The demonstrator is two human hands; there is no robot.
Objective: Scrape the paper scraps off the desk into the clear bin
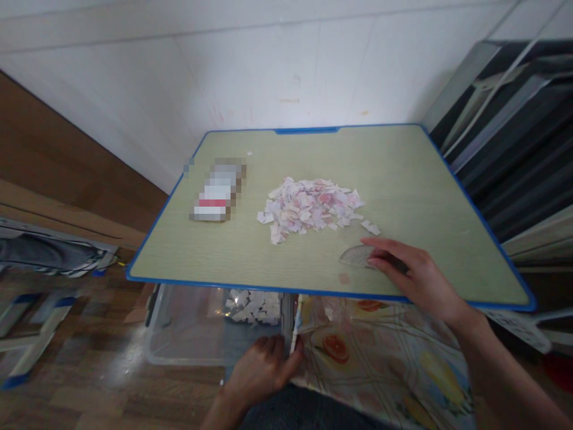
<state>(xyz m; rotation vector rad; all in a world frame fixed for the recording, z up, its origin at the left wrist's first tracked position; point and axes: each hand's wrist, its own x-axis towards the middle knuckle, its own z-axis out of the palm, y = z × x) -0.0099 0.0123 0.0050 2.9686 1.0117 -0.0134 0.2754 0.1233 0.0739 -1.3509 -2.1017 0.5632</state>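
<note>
Head view, right hand [416, 269]: you pinch the clear curved piece [354, 255] — its free end leftward.
Paper scraps [313, 206]: heaped far-left of that pinch.
Left hand [264, 365]: clasping the fruit-patterned sheet [358, 352] — left edge.

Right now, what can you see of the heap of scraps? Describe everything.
The heap is of small, angular, paper-like scraps, white to pale pink, overlapping. It spreads low and uneven across the middle of the pale green tabletop, with a few strays around its edge. Neither the left hand nor the right hand touches it.
</note>
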